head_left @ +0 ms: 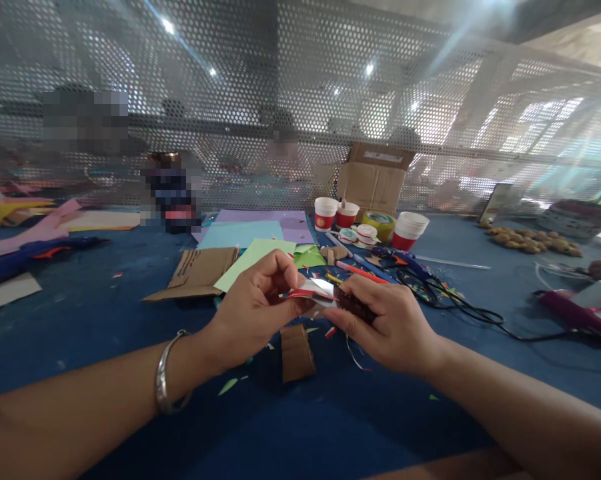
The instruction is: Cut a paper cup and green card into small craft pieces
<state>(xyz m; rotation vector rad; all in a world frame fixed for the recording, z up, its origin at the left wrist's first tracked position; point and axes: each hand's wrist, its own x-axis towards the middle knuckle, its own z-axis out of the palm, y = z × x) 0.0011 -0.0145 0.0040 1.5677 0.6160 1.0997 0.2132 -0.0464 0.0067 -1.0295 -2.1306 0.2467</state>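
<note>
In the middle of the head view, my left hand (pixel 260 307) pinches a small red-and-white paper piece (pixel 305 292) between thumb and fingers. My right hand (pixel 393 323) is closed around a dark-handled tool (pixel 353 305), whose exact kind I cannot make out. A shiny, blade-like part (pixel 324 285) meets the paper between the two hands. Just below them, a small piece of brown cardboard (pixel 297 353) lies on the blue table (pixel 260 433), with green and red-white scraps around it.
Coloured paper sheets (pixel 245 233) and folded cardboard (pixel 195 273) lie beyond my left hand. Red-and-white paper cups (pixel 409 230), yellow tape (pixel 379 225) and a blue glue gun (pixel 405 261) with a black cord are behind my right. A purple glue gun (pixel 575 317) lies far right.
</note>
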